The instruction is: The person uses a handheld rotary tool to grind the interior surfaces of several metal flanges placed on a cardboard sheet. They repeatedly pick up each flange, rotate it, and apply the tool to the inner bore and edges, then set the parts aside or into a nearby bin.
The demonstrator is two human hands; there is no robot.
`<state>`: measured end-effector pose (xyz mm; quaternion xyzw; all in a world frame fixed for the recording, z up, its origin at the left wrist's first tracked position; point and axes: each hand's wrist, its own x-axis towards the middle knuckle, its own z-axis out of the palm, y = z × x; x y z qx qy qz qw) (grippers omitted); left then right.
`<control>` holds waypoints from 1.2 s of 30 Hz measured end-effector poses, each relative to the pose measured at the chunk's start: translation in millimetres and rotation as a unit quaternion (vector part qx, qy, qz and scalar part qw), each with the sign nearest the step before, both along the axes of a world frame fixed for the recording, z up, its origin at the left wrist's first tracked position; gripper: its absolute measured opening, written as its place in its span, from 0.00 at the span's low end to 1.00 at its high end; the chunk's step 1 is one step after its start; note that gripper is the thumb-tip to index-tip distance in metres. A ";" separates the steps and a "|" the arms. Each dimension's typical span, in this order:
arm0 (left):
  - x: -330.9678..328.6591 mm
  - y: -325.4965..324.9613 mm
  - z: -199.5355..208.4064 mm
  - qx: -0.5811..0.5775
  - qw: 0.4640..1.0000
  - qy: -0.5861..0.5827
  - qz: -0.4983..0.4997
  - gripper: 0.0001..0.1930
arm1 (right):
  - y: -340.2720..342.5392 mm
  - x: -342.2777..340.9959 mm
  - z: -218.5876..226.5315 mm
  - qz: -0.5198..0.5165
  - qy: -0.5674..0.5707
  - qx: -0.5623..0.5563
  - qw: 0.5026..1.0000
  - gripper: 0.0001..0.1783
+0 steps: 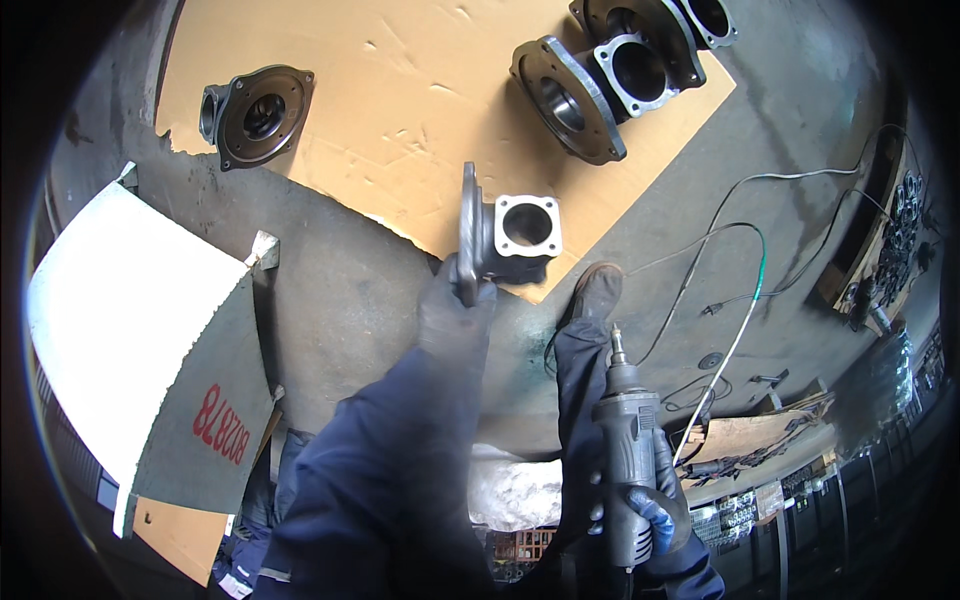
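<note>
While the left hand (455, 312) pinches a flanged part (489, 236), the right hand (664, 515) clasps a power tool (629, 445); cardboard (385, 120) lies ahead. Red characters (220, 423) (slanted) mark a panel (195, 450).

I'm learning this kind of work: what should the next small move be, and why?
Probably bring the power tool across so its tip nears the opening of the casting. The left hand grips the casting by its wide flange, the opening faces the camera, and the right hand holds the tool, tip apart from the casting.
</note>
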<state>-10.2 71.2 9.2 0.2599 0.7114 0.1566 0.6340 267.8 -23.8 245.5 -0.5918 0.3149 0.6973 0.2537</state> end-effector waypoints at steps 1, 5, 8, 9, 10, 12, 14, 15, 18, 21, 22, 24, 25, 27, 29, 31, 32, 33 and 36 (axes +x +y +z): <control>3.3 -8.8 -15.4 0.028 0.998 0.056 -0.024 0.20 | 0.3 0.5 -1.0 0.000 -0.011 0.009 1.000 0.56; -9.1 -46.8 -52.3 -0.010 0.999 0.038 0.031 0.20 | 7.5 -0.9 -4.1 0.017 -0.010 0.032 0.999 0.57; -32.7 -64.5 -48.0 0.048 0.985 0.077 -0.149 0.24 | 15.7 -3.1 -7.2 0.005 0.027 0.041 0.999 0.59; -36.8 -66.8 -43.9 0.067 0.978 0.076 -0.183 0.25 | 17.5 -6.0 -8.2 -0.013 0.038 0.045 0.998 0.60; -40.8 -67.3 -39.0 0.088 0.970 0.075 -0.216 0.26 | 19.2 -7.9 -11.4 -0.029 0.049 0.052 0.997 0.61; -38.6 -63.6 -33.2 0.142 0.972 0.015 -0.189 0.27 | 20.7 -13.0 -17.9 -0.004 0.066 0.060 0.996 0.62; -28.2 -55.5 -34.9 0.092 0.993 0.007 -0.067 0.29 | 20.2 -22.0 -22.5 -0.005 0.078 0.059 0.995 0.64; -21.4 -51.6 -38.3 0.022 1.000 0.006 0.011 0.28 | 19.8 -26.9 -24.0 0.003 0.075 0.046 0.996 0.64; -2.4 -45.7 -56.3 -0.035 0.954 -0.068 0.290 0.28 | 18.1 -41.9 -27.4 -0.010 0.063 0.044 0.997 0.62; 6.3 -55.4 -74.1 -0.091 0.900 -0.027 0.426 0.26 | 18.4 -52.8 -31.6 0.010 0.055 0.038 0.998 0.60; 7.6 -60.9 -79.1 -0.114 0.879 -0.008 0.462 0.25 | 18.6 -55.6 -32.4 0.017 0.057 0.017 0.998 0.59; 6.8 -70.5 -86.1 -0.097 0.897 0.054 0.428 0.28 | 18.8 -60.7 -35.4 0.013 0.056 -0.010 0.998 0.59; 6.2 -74.1 -88.2 -0.079 0.910 0.062 0.403 0.27 | 18.9 -63.2 -36.9 0.030 0.044 -0.007 0.999 0.60; 5.0 -76.3 -89.7 -0.041 0.931 0.080 0.354 0.25 | 18.3 -68.9 -41.9 0.053 0.031 0.013 0.998 0.62; 4.6 -73.6 -88.7 -0.098 0.875 0.007 0.473 0.24 | 18.7 -73.8 -46.8 0.062 0.015 0.005 0.998 0.62; 6.5 -69.3 -87.2 -0.094 0.854 -0.017 0.511 0.23 | 20.8 -76.3 -51.9 0.071 0.015 0.010 0.997 0.61; 7.5 -68.5 -85.8 -0.090 0.843 -0.024 0.530 0.22 | 22.2 -77.3 -53.4 0.067 0.017 0.003 0.998 0.61; 8.3 -68.2 -85.4 -0.085 0.840 -0.024 0.535 0.22 | 23.7 -77.8 -55.7 0.064 0.018 -0.002 0.998 0.61; 8.6 -71.4 -86.8 -0.066 0.857 -0.019 0.510 0.22 | 27.8 -80.5 -61.7 0.061 0.018 -0.004 0.998 0.60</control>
